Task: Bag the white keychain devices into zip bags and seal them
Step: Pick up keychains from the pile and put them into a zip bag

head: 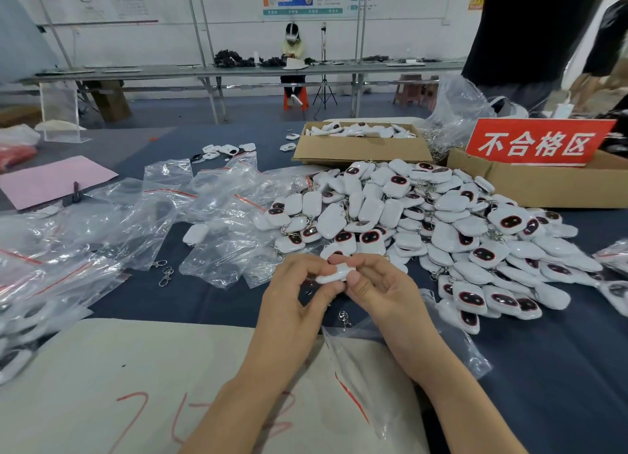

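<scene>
Both hands meet over the dark blue table and pinch one white keychain device (334,275) between them. My left hand (299,295) holds its left end and my right hand (377,289) holds its right end with the thumb on top. An empty zip bag (390,368) with a red seal line lies under my right wrist. A large pile of white keychain devices (441,229) with dark screens spreads to the right. Several empty zip bags (210,209) lie in a heap to the left, and filled bags (27,314) sit at the far left.
A cardboard box (360,151) with more white parts stands behind the pile. Another cardboard box (543,185) with a red sign (537,143) is at the right. A white sheet (102,385) with red writing covers the near edge. Loose metal clasps (164,275) lie on the cloth. A person (526,29) stands at the back right.
</scene>
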`<action>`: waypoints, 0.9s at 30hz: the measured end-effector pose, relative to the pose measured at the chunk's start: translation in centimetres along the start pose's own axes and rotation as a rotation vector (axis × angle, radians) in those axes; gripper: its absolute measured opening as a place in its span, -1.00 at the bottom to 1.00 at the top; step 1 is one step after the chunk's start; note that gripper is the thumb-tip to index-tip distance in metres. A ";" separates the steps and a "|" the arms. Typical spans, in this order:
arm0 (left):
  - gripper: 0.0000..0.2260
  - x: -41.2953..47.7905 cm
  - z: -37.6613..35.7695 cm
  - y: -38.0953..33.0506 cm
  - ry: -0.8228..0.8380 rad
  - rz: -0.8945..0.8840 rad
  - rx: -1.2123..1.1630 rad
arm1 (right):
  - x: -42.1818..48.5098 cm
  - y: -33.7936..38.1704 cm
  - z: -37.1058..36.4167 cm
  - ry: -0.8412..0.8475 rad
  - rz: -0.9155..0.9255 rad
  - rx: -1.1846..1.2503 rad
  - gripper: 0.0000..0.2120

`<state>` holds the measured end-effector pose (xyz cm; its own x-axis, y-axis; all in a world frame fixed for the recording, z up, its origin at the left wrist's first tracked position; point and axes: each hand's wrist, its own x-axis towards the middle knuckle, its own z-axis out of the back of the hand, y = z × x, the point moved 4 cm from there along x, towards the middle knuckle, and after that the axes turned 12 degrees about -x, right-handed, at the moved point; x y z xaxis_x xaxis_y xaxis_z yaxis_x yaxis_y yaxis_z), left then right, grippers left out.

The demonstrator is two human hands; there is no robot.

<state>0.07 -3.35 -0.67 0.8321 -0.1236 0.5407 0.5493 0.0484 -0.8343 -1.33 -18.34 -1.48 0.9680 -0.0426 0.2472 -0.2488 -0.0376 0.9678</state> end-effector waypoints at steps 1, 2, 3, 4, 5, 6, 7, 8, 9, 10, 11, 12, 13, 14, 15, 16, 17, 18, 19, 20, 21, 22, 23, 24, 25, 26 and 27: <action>-0.87 0.0 0.0 0.1 -0.003 0.058 -0.059 | 0.1 -0.1 0.1 0.009 -0.009 0.016 -0.87; -0.88 0.1 0.1 0.3 -0.007 0.145 -0.135 | 0.1 -0.2 0.1 0.025 -0.017 0.039 -0.84; -0.86 0.2 0.1 0.6 -0.003 0.239 -0.214 | 0.1 -0.2 0.1 0.051 -0.020 0.070 -0.80; -0.83 0.2 0.1 0.9 0.006 0.311 -0.275 | 0.1 -0.1 -0.1 0.084 -0.014 0.106 -0.75; -0.82 0.3 0.1 1.1 0.015 0.345 -0.306 | 0.1 -0.1 -0.2 0.112 -0.005 0.136 -0.71; -0.82 0.4 0.2 1.1 0.020 0.351 -0.312 | 0.1 0.0 -0.4 0.128 0.002 0.155 -0.69; -0.83 0.5 0.2 1.0 0.020 0.347 -0.310 | 0.1 0.0 -0.6 0.131 0.007 0.163 -0.67; -0.83 0.4 0.2 0.9 0.015 0.342 -0.308 | 0.1 0.0 -0.7 0.124 0.010 0.167 -0.65; -0.84 0.4 0.2 0.9 0.010 0.336 -0.310 | 0.1 0.0 -0.7 0.114 0.011 0.170 -0.64; -0.85 0.3 0.2 0.9 0.008 0.333 -0.313 | 0.1 0.1 -0.7 0.106 0.012 0.171 -0.62; -0.85 0.2 0.1 1.0 0.007 0.330 -0.314 | 0.1 0.1 -0.6 0.100 0.013 0.170 -0.62; -0.85 0.2 0.1 1.0 0.007 0.326 -0.314 | 0.1 0.1 -0.6 0.095 0.012 0.165 -0.63; -0.84 0.2 0.1 1.1 0.008 0.320 -0.313 | 0.1 0.0 -0.5 0.091 0.011 0.158 -0.65; -0.84 0.2 0.1 1.1 0.008 0.314 -0.310 | 0.1 -0.1 -0.4 0.085 0.008 0.153 -0.68; -0.84 0.2 0.1 1.1 0.010 0.309 -0.304 | 0.2 -0.2 -0.3 0.076 0.003 0.150 -0.71; -0.83 0.2 0.1 1.0 0.012 0.307 -0.297 | 0.3 -0.4 -0.2 0.060 -0.004 0.151 -0.74; -0.82 0.1 0.0 1.0 0.014 0.306 -0.290 | 0.3 -0.5 -0.1 0.042 -0.013 0.155 -0.76; -0.80 0.1 0.0 1.0 0.015 0.304 -0.281 | 0.4 -0.6 0.0 0.029 -0.020 0.158 -0.76; -0.78 0.0 0.0 1.0 0.015 0.304 -0.271 | 0.4 -0.6 0.0 0.021 -0.023 0.157 -0.76; -0.76 0.0 -0.1 1.1 0.016 0.302 -0.262 | 0.5 -0.5 0.1 0.020 -0.023 0.152 -0.75; -0.76 0.0 0.0 1.1 0.017 0.300 -0.259 | 0.4 -0.5 0.1 0.022 -0.023 0.148 -0.75; -0.76 0.0 0.0 1.1 0.017 0.294 -0.259 | 0.5 -0.4 0.1 0.027 -0.025 0.145 -0.75; -0.76 0.1 0.0 1.0 0.018 0.290 -0.260 | 0.5 -0.4 0.2 0.033 -0.025 0.142 -0.76; -0.77 0.1 0.0 0.9 0.020 0.289 -0.260 | 0.4 -0.4 0.3 0.036 -0.026 0.136 -0.77; -0.77 0.1 0.0 0.9 0.019 0.289 -0.259 | 0.4 -0.4 0.4 0.037 -0.029 0.132 -0.78; -0.77 0.1 0.0 1.0 0.016 0.287 -0.256 | 0.4 -0.3 0.4 0.033 -0.036 0.134 -0.79; -0.77 0.0 0.0 0.9 0.010 0.284 -0.247 | 0.3 -0.2 0.5 0.021 -0.050 0.150 -0.81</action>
<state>0.57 -3.30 -1.39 0.9470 -0.1495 0.2843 0.2609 -0.1583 -0.9523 -0.95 -18.80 -1.64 0.9794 -0.0166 0.2014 -0.2008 -0.1874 0.9615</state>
